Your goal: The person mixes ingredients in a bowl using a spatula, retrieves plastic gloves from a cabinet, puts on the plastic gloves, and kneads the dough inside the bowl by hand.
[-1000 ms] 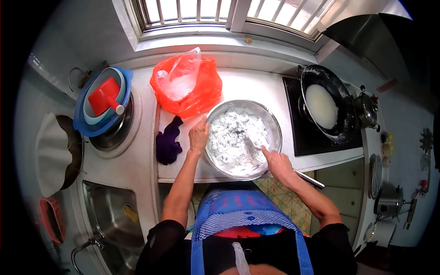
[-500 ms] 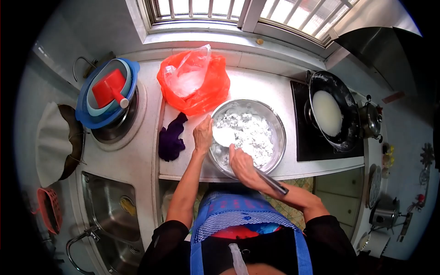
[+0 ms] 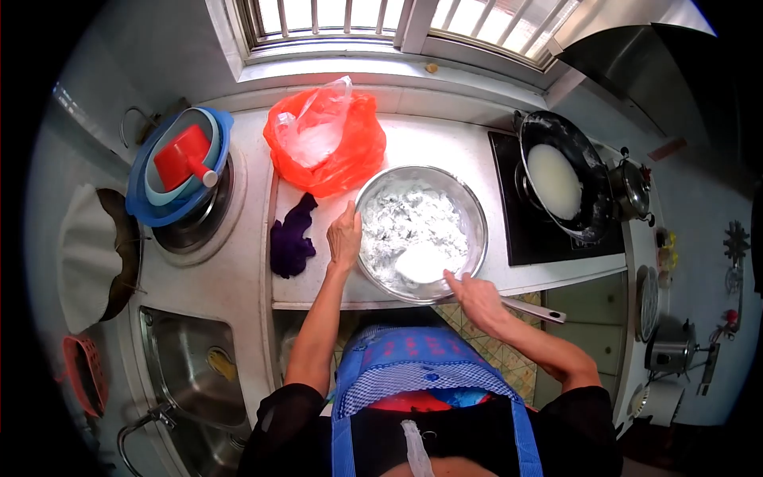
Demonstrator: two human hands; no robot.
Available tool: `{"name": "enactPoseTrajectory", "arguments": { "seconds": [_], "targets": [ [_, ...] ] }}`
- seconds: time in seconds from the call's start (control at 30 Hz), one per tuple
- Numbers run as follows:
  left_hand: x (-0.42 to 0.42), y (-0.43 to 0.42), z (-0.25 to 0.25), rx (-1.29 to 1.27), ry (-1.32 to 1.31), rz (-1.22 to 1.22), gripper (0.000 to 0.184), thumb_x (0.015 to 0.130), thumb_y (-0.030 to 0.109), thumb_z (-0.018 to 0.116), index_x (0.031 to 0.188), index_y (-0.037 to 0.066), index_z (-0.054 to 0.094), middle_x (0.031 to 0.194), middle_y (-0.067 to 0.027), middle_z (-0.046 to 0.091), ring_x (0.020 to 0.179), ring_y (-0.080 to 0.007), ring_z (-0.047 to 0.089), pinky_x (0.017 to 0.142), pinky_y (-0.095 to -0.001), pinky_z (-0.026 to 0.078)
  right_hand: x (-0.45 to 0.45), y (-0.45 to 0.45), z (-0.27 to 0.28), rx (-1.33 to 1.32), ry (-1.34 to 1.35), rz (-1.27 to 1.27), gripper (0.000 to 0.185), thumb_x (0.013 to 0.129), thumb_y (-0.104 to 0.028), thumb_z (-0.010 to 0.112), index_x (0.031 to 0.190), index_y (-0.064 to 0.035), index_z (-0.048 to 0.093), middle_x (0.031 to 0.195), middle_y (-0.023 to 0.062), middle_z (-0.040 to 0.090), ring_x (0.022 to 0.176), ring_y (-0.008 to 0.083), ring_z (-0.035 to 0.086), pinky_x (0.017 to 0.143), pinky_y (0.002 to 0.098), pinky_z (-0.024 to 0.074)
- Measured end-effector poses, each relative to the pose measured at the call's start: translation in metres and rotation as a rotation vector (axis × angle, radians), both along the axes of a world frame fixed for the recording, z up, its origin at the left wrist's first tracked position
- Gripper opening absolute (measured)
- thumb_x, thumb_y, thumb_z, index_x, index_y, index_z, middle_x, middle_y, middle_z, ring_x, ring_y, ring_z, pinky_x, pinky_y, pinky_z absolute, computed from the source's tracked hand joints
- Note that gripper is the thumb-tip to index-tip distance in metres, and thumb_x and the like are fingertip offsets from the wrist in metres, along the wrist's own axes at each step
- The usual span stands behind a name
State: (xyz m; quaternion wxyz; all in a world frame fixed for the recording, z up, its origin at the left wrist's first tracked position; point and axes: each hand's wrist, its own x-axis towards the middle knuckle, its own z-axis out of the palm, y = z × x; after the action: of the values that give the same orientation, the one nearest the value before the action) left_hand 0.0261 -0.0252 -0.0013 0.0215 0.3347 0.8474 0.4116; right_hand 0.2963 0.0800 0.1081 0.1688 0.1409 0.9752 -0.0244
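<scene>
A wide metal bowl (image 3: 479, 219) stands on the counter in front of me, holding a lumpy white mixture (image 3: 421, 215), partly powdery. My left hand (image 3: 344, 237) grips the bowl's left rim. Wrapped around a long-handled spatula (image 3: 534, 308), my right hand (image 3: 475, 302) is at the bowl's near right edge. The spatula's head is coated white and lies in the near part of the mixture; its handle end sticks out to the right past my wrist. To the left of the bowl is a crumpled dark purple cloth (image 3: 293, 238).
Behind the bowl sits a red plastic bag (image 3: 358, 143) with white contents. On the right, a black wok (image 3: 584, 147) with a pale white mass rests on the cooktop (image 3: 532, 250), beside a lidded pot (image 3: 633, 195). Stacked basins (image 3: 143, 203) with a red scoop (image 3: 181, 159) and a sink (image 3: 191, 350) are left.
My right hand has moved right and toward me, bringing the spatula's head from the bowl's left side to its near middle. My left hand stays on the rim. The view has shifted slightly.
</scene>
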Motion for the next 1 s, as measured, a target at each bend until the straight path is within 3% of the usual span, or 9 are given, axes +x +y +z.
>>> {"name": "enactPoseTrajectory", "arguments": {
  "seconds": [0.17,0.27,0.33,0.4,0.53,0.7,0.83,0.93,1.0],
  "targets": [
    [0.009,-0.018,0.003,0.008,-0.023,0.036,0.028,0.086,0.011,0.054,0.112,0.001,0.055,0.075,-0.0221,0.06,0.07,-0.0386,0.06,0.061,-0.0445,0.046,-0.011,0.036,0.004,0.082,0.099,-0.176,0.042,0.083,-0.002,0.045,0.125,0.0006,0.045,0.077,0.0213,0.059,0.063,0.035,0.062,0.053,0.0432,0.0489],
    [0.005,-0.018,-0.004,0.076,0.04,0.014,0.027,0.086,0.012,0.054,0.111,0.001,0.056,0.075,-0.0206,0.06,0.069,-0.0379,0.06,0.06,-0.0436,0.046,-0.036,0.061,-0.048,0.085,0.251,-0.242,0.037,0.081,-0.004,0.047,0.118,-0.0039,0.052,0.072,0.0211,0.059,0.061,0.0352,0.062,0.052,0.0439,0.0481],
    [0.003,-0.016,-0.006,0.077,0.048,0.004,0.027,0.087,0.012,0.055,0.112,0.002,0.056,0.075,-0.0199,0.06,0.069,-0.0375,0.06,0.059,-0.0431,0.045,-0.068,0.053,-0.065,0.039,0.187,-0.209,0.033,0.083,-0.004,0.045,0.115,-0.0026,0.052,0.074,0.0216,0.061,0.062,0.0348,0.063,0.051,0.0446,0.0485],
    [0.002,-0.015,-0.008,0.075,0.055,-0.007,0.027,0.087,0.012,0.055,0.112,0.002,0.056,0.075,-0.0191,0.06,0.068,-0.0371,0.059,0.059,-0.0427,0.045,-0.093,0.027,-0.083,-0.008,0.26,-0.125,0.034,0.082,-0.002,0.047,0.115,0.0051,0.049,0.072,0.0202,0.061,0.061,0.0341,0.063,0.05,0.0421,0.0504],
    [-0.005,-0.01,-0.006,0.043,0.078,0.01,0.025,0.088,0.015,0.054,0.11,0.003,0.057,0.074,-0.0185,0.059,0.067,-0.0361,0.059,0.057,-0.0428,0.044,-0.104,-0.026,-0.081,0.039,0.25,-0.127,0.034,0.081,-0.002,0.049,0.115,0.0027,0.051,0.068,0.016,0.058,0.058,0.0286,0.063,0.048,0.0383,0.0508],
    [-0.017,-0.006,-0.004,0.041,0.09,-0.038,0.016,0.089,0.018,0.053,0.099,0.006,0.058,0.072,-0.0174,0.059,0.066,-0.0347,0.059,0.056,-0.0422,0.043,-0.043,-0.067,-0.072,0.301,0.293,0.073,0.044,0.082,-0.008,0.047,0.126,-0.0054,0.049,0.066,0.0053,0.046,0.056,0.0174,0.052,0.044,0.029,0.0442],
    [-0.016,-0.007,0.004,-0.013,0.025,-0.048,0.023,0.088,0.019,0.055,0.105,0.004,0.062,0.078,-0.0209,0.06,0.072,-0.0372,0.06,0.061,-0.0408,0.046,-0.012,-0.047,-0.047,0.132,0.121,0.07,0.045,0.082,-0.005,0.047,0.128,-0.0051,0.048,0.074,0.0101,0.053,0.06,0.0216,0.057,0.047,0.0327,0.0472],
    [-0.024,-0.006,-0.004,0.025,0.036,-0.083,0.024,0.088,0.018,0.055,0.106,0.004,0.061,0.08,-0.0212,0.061,0.075,-0.0369,0.06,0.063,-0.0402,0.046,-0.009,-0.003,-0.021,-0.095,0.086,0.016,0.041,0.083,-0.008,0.049,0.124,-0.0143,0.052,0.072,0.0109,0.057,0.058,0.0258,0.058,0.051,0.0362,0.0486],
    [-0.032,-0.005,-0.008,0.047,0.046,-0.17,0.025,0.088,0.018,0.055,0.107,0.004,0.061,0.086,-0.0205,0.062,0.081,-0.0352,0.061,0.068,-0.0381,0.047,-0.007,0.017,-0.001,-0.033,0.195,0.08,0.039,0.083,-0.011,0.052,0.121,-0.0182,0.054,0.066,0.0089,0.055,0.057,0.0255,0.057,0.05,0.0374,0.0476]
  ]
}}
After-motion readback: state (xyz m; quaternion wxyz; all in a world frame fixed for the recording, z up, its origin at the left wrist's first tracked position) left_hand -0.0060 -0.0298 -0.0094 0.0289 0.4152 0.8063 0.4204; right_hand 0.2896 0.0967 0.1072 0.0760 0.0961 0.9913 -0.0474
